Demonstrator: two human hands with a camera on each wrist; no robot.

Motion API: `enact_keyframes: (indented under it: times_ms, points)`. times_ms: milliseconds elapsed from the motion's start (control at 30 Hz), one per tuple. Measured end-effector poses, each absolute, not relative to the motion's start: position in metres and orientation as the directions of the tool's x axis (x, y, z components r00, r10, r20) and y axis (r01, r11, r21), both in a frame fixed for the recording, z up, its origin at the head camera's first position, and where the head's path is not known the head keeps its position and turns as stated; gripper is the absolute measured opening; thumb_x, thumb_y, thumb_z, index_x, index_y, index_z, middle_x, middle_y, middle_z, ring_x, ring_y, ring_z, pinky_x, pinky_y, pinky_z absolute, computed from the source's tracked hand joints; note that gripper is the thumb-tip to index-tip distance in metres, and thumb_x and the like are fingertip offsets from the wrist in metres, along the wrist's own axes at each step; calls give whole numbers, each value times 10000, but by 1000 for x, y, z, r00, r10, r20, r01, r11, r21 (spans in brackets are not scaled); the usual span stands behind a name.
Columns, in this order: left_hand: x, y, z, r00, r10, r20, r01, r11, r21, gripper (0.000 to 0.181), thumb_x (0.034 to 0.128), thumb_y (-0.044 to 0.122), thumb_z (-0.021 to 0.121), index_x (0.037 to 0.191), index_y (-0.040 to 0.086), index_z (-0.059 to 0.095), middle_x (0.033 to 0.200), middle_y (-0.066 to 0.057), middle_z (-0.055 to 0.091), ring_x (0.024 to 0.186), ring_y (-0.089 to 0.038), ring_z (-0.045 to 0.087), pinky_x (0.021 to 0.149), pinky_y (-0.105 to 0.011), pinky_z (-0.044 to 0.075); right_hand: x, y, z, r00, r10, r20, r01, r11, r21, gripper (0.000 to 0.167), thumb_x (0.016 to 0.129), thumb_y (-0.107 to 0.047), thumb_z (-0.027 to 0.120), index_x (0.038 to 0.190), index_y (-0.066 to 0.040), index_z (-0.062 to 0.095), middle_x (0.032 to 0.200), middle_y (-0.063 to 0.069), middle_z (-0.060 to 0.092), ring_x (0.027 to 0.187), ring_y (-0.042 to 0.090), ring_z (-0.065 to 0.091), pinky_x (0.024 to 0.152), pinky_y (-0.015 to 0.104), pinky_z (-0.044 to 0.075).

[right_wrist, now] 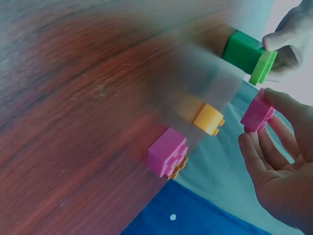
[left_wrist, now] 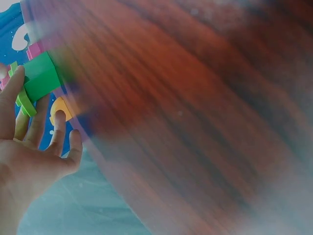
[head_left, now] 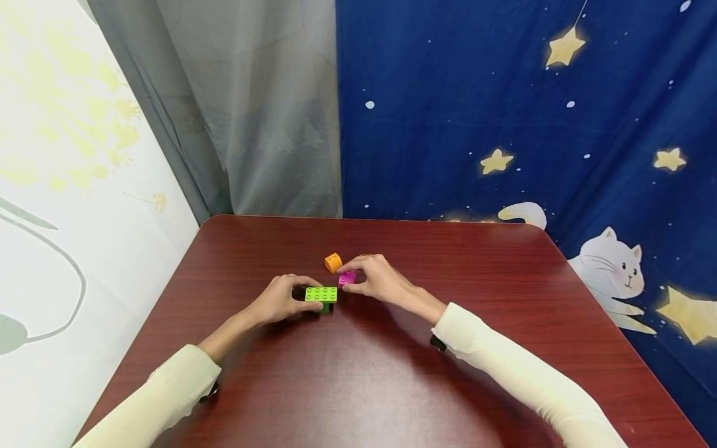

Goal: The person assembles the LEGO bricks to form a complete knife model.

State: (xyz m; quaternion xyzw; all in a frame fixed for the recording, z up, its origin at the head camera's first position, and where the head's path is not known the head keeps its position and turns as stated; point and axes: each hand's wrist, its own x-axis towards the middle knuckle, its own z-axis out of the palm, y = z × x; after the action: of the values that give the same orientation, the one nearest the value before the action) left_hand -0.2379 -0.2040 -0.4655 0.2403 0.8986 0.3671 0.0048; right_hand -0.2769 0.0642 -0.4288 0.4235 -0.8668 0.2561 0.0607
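Note:
My left hand (head_left: 280, 300) grips a dark green block (left_wrist: 43, 77) topped by a light green studded brick (head_left: 321, 294), thumb and fingers on its sides. Just to the right, my right hand (head_left: 383, 281) pinches a small pink brick (right_wrist: 257, 111) between thumb and fingers. In the head view this pink brick (head_left: 346, 279) is beside the green pair, with a gap between them. An orange brick (head_left: 333, 262) with a curved side lies behind both hands.
In the right wrist view, another pink block (right_wrist: 166, 151) stands on the table with an orange piece (right_wrist: 180, 169) against its far side; my right hand mostly hides them from the head camera. Curtains (head_left: 280, 124) hang behind the brown table (head_left: 358, 386).

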Motion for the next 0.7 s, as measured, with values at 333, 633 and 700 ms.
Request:
enact_keyframes:
  times_ms: [333,633,700]
  points:
    - [-238,-204,-466,-889,430,155,414,616,670,332,829,333,901,1104,185,787,949,76,740,876,-194,654,774,-360,533,-272,49,-428,-612,-724,317,-777,479,-408,357,868,-241,874,1182,-93,790,1123,40,781,919,225,715,872,391,493]
    - [-238,-204,-465,-893,427,140,399,611,683,395,844,342,887,1139,106,770,1028,26,755,886,-155,660,794,-354,562,-267,35,-429,-599,-754,271,-774,458,-436,352,909,-225,831,1234,-103,770,1164,65,762,1041,171,689,928,331,555]
    - [-238,-204,-465,-895,424,137,394,610,687,403,843,333,889,1146,98,767,1034,17,756,891,-162,665,799,-360,567,-267,34,-429,-592,-756,279,-778,444,-446,348,908,-212,831,1228,-90,770,1151,70,765,1056,186,691,941,355,557]
